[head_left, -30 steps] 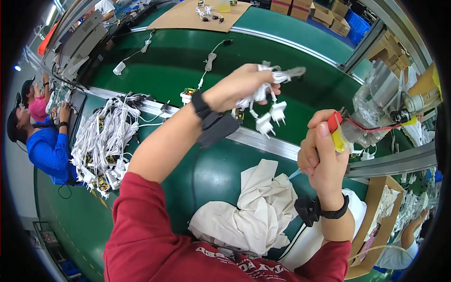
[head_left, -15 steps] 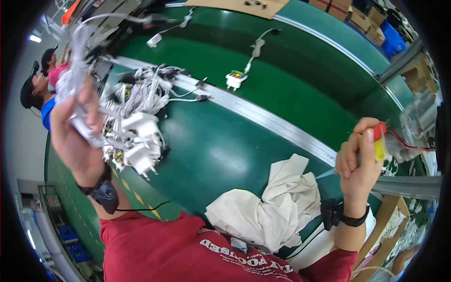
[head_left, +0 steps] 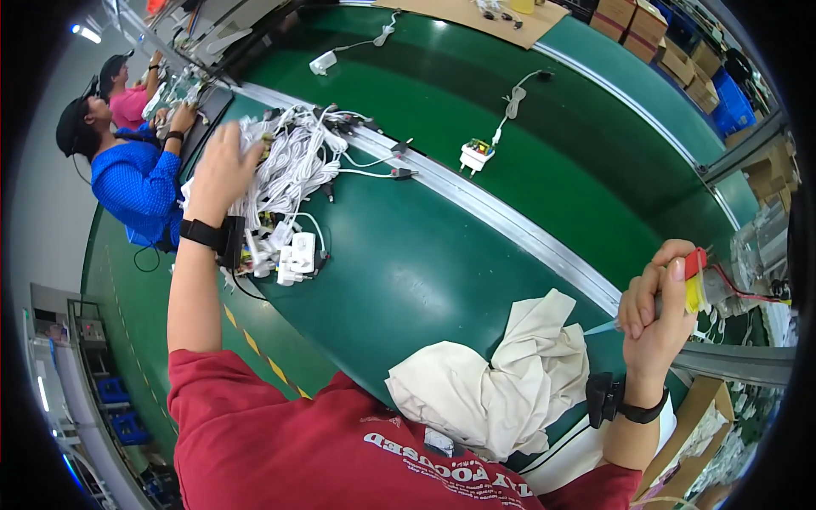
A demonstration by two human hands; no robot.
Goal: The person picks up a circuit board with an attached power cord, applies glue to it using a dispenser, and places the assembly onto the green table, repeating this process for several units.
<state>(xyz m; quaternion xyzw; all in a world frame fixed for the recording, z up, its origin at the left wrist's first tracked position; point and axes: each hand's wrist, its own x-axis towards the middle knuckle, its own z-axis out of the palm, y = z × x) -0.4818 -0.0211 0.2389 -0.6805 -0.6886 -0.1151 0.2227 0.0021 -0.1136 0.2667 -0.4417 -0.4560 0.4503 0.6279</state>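
Observation:
My left hand point(head_left: 221, 170) is over the left side of a pile of white cables point(head_left: 293, 161), fingers stretched and thumb apart, with nothing visible in it. White plug adapters point(head_left: 297, 258) lie at the near end of this pile, some showing open circuitry. My right hand point(head_left: 654, 306) is closed around a hand tool with a pale blue tapering tip point(head_left: 602, 327); its body is mostly hidden by my fingers. A red and yellow piece point(head_left: 695, 263) with thin wires shows beside my right thumb. Crumpled cream cloth point(head_left: 501, 382) lies left of that hand.
On the green belt beyond the metal rail point(head_left: 493, 217) sit an open white adapter point(head_left: 477, 155) with its cable and another white adapter point(head_left: 323, 63). Two people work at the far left. A cardboard box point(head_left: 693, 433) stands at lower right, and a grey frame bar at right.
My left hand has lowered the white cable bundle and adapter onto the pile and let go, moving rightward. My right hand keeps its hold, shifted slightly down in the picture with the view.

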